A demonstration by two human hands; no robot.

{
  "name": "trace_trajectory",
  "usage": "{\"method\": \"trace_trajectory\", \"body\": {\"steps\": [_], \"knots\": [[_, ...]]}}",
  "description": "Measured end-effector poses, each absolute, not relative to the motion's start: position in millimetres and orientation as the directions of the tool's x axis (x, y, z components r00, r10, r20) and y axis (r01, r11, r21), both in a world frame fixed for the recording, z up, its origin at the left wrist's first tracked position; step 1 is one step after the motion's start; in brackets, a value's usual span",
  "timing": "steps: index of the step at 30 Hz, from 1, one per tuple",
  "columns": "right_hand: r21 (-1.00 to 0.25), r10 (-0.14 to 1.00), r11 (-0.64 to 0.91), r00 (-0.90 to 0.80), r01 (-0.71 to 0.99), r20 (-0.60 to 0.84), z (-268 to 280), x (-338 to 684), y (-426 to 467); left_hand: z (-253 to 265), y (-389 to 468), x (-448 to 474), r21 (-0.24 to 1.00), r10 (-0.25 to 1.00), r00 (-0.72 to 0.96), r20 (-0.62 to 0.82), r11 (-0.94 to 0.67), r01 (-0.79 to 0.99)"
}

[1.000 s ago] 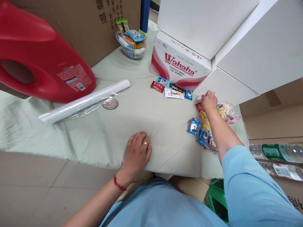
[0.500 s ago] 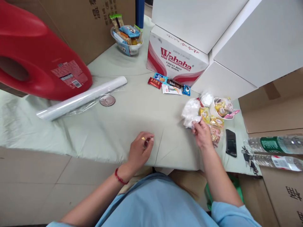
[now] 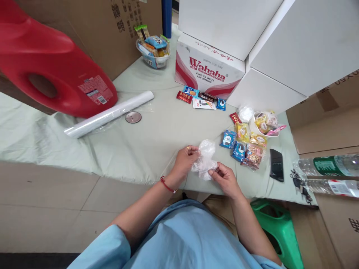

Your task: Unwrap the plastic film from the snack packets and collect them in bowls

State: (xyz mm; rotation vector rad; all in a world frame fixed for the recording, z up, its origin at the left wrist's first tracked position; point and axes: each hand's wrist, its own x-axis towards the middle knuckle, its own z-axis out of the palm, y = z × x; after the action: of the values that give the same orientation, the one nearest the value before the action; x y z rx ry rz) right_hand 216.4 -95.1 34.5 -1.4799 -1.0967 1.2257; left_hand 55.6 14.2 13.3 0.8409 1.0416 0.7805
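A crumpled clear plastic bag (image 3: pixel 206 158) is stretched between my two hands above the front of the table. My left hand (image 3: pixel 186 160) pinches its left side, and my right hand (image 3: pixel 225 178) grips its lower right edge between thumb and fingers. Just right of the bag lie blue snack packets (image 3: pixel 228 139), yellow packets (image 3: pixel 242 131) and a brown biscuit packet (image 3: pixel 253 156). Behind them, another crumpled bundle of clear plastic (image 3: pixel 245 113) rests beside a white bowl of snacks (image 3: pixel 254 125).
A red jug (image 3: pixel 73 74) and a plastic roll (image 3: pixel 112 114) stand and lie at left, near a round brown disc (image 3: pixel 133 117). A Wahaha box (image 3: pixel 207 71) is at the back, fronted by several snack bars (image 3: pixel 204 104). On the right are a phone (image 3: pixel 276 165), keys (image 3: pixel 301 186) and bottles (image 3: pixel 328 166).
My right hand has brought the plastic bag from the right-hand snacks toward the middle. My left hand has moved right and taken hold of it. Blue packets are now uncovered.
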Motion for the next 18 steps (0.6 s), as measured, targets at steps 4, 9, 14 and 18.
{"method": "trace_trajectory", "body": {"steps": [4, 9, 14, 18], "knots": [[-0.970, 0.957, -0.192, 0.246, 0.152, -0.151, 40, 235, -82, 7, 23, 37, 0.918, 0.938, 0.098, -0.332, 0.345, -0.196], [-0.917, 0.831, -0.086, 0.536, 0.391, 0.151, 65, 300, -22, -2, 24, 9, 0.949, 0.954, -0.055, -0.294, 0.285, -0.134], [-0.414, 0.634, -0.381, 0.559, 0.827, 0.534, 102, 382, 81, -11, 13, -2, 0.970, 0.970, 0.070, -0.232, 0.237, -0.063], [-0.332, 0.710, -0.388, 0.509, 0.860, 0.486, 108, 418, 141, -19, 9, -4, 0.974, 0.972, 0.114, -0.206, 0.215, -0.074]]}}
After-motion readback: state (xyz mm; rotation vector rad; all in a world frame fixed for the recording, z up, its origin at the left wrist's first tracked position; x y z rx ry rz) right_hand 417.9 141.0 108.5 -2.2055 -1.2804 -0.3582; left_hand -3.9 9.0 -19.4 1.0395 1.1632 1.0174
